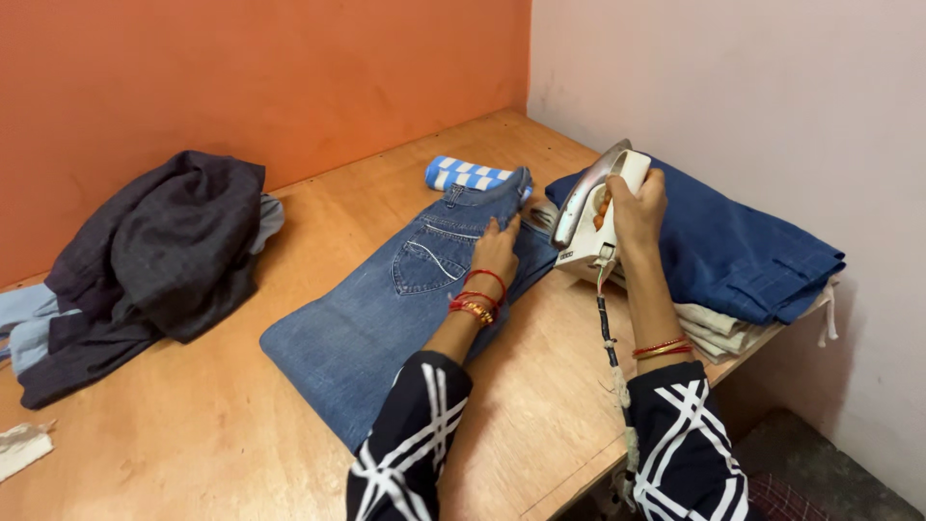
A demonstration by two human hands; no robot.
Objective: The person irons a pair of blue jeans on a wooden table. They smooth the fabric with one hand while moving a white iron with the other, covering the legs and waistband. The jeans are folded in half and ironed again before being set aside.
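Note:
A pair of blue jeans [386, 309] lies folded lengthwise on a wooden table [222, 434], back pocket facing up. My left hand [497, 249] rests flat on the jeans near the waistband, fingers together. My right hand [637, 207] grips the handle of a white electric iron [590, 207], which is tipped up on its heel with the metal soleplate facing left, just right of the jeans. The iron's braided cord [612, 357] hangs down past my right forearm.
A stack of folded clothes topped by a dark blue garment [733, 251] sits at the table's right edge by the pale wall. A rolled blue-and-white striped cloth [468, 176] lies behind the jeans. A heap of dark clothes [145, 270] fills the left side.

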